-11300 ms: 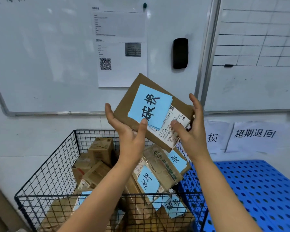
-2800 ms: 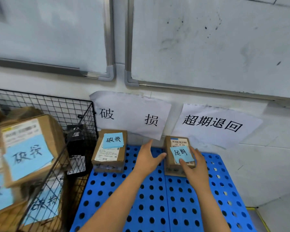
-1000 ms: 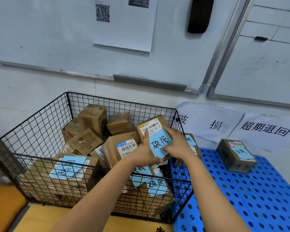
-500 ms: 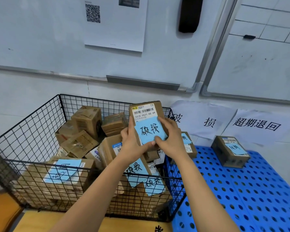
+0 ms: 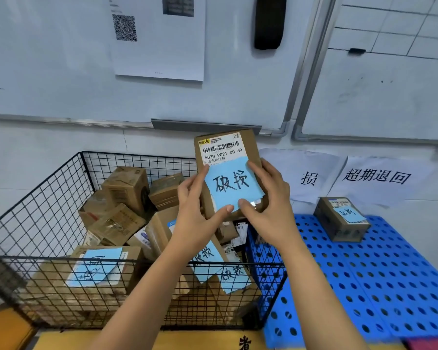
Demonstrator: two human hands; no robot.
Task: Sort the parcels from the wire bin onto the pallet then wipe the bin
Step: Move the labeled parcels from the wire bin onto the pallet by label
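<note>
I hold a brown cardboard parcel (image 5: 225,147) upright above the black wire bin (image 5: 48,188), its face toward me, with a barcode label and a blue note reading 破损. My left hand (image 5: 195,213) grips its left edge and my right hand (image 5: 268,205) grips its right edge, thumbs on the note. Several more brown parcels (image 5: 127,188) lie piled in the bin, some with blue notes. To the right is the blue perforated pallet (image 5: 364,286), with one parcel (image 5: 341,218) standing at its back.
Paper signs (image 5: 374,176) hang on the wall behind the pallet. Two whiteboards (image 5: 61,59) cover the wall above, one with a printed sheet and a black eraser (image 5: 269,21). A yellow floor strip (image 5: 200,341) runs under the bin. A second pallet parcel is hidden behind my hands.
Both hands have lifted the parcel up out of the bin and raised it higher, tilting its face toward me. Before that, one parcel was set down on the pallet.
</note>
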